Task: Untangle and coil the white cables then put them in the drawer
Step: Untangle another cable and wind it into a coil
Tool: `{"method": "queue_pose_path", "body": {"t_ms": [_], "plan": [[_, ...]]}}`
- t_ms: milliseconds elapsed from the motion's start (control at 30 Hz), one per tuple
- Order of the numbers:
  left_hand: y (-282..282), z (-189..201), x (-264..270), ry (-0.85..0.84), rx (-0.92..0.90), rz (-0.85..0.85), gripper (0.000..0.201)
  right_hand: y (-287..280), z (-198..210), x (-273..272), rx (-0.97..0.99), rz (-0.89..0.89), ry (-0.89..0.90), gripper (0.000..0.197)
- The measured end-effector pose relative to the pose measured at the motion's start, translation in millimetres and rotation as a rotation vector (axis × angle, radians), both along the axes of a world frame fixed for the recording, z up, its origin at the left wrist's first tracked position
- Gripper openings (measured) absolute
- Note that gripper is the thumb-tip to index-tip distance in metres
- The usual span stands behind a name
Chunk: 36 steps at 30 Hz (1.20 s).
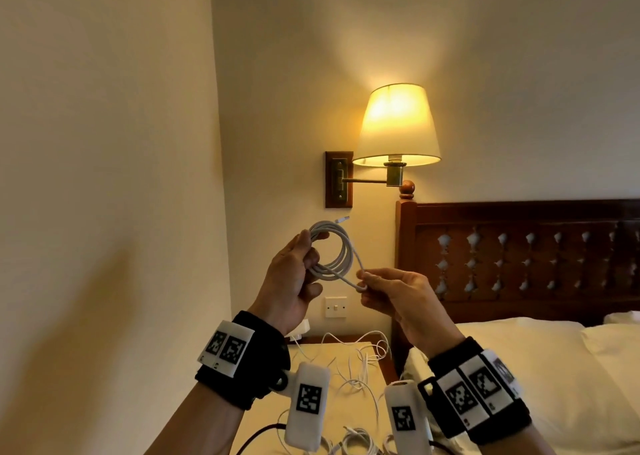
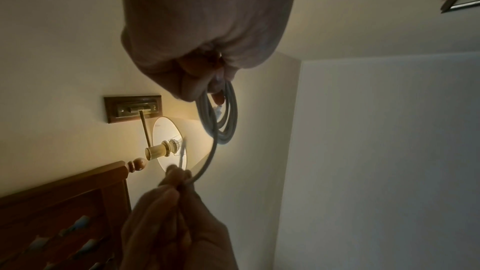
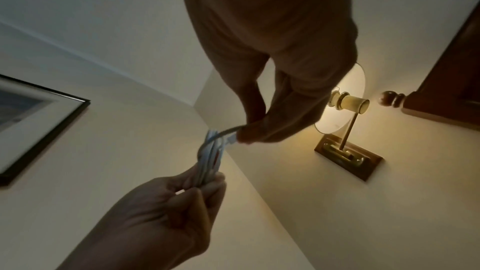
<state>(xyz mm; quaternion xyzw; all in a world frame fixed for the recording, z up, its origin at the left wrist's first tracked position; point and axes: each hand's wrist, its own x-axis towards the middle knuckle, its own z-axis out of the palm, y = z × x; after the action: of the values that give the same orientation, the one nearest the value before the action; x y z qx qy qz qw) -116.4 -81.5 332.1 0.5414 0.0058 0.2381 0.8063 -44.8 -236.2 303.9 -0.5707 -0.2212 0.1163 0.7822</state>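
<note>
So the left hand (image 1: pixel 294 274) has its fingers and thumb wrapped round one side of a coiled white cable (image 1: pixel 337 250), pinning the loops together so they don't spring apart, with the free plug end (image 1: pixel 343 218) poking up at the top. The right hand (image 1: pixel 398 293) pinches the tail of that same cable just beside the coil, bent into a small loop at the fingertips; looks like it's about to feed the last bit round or through to finish the coil.

Both hands are held up at chest height in front of the wall, probably so the coil hangs free and nothing snags. Plenty of open air around it, the wall lamp (image 1: pixel 396 125) is well above and the headboard (image 1: pixel 519 257) is off to the right.

Below, more loose white cables (image 1: pixel 360 364) sprawl across the bedside tabletop (image 1: pixel 311 354), still tangled, so lots left to do. Bed (image 1: pixel 540 368) sits right beside it. Can't see the drawer in any view.
</note>
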Motion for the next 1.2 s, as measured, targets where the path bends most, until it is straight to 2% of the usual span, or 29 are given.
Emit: {"method": "queue_pose_path", "body": {"t_ms": [333,400,533,700,867,967,1067,1200], "plan": [[-5,-3,2,0.039,-0.042,-0.040,0.034,6,16,-1,-0.241,-0.042,-0.250,0.018],[-9,-5,3,0.070,0.000,-0.027,0.032,8,22,-1,-0.198,-0.050,-0.303,0.022],[-13,-7,5,0.087,0.116,0.062,0.034,14,30,-1,-0.003,0.018,-0.190,0.022],[-13,-4,5,0.090,0.199,0.167,0.030,25,33,-3,-0.021,-0.004,-0.281,0.020],[-11,-3,4,0.064,0.279,0.230,0.028,26,36,-4,-0.185,-0.186,-0.687,0.015],[-12,-2,3,0.045,0.299,0.252,0.027,26,38,-5,-0.234,-0.224,-0.781,0.016],[-15,1,4,0.026,0.334,0.279,0.028,28,38,-5,-0.291,-0.293,-0.881,0.028],[-19,1,5,-0.002,0.392,0.335,0.032,33,35,-1,-0.296,-0.418,-1.153,0.024]]}}
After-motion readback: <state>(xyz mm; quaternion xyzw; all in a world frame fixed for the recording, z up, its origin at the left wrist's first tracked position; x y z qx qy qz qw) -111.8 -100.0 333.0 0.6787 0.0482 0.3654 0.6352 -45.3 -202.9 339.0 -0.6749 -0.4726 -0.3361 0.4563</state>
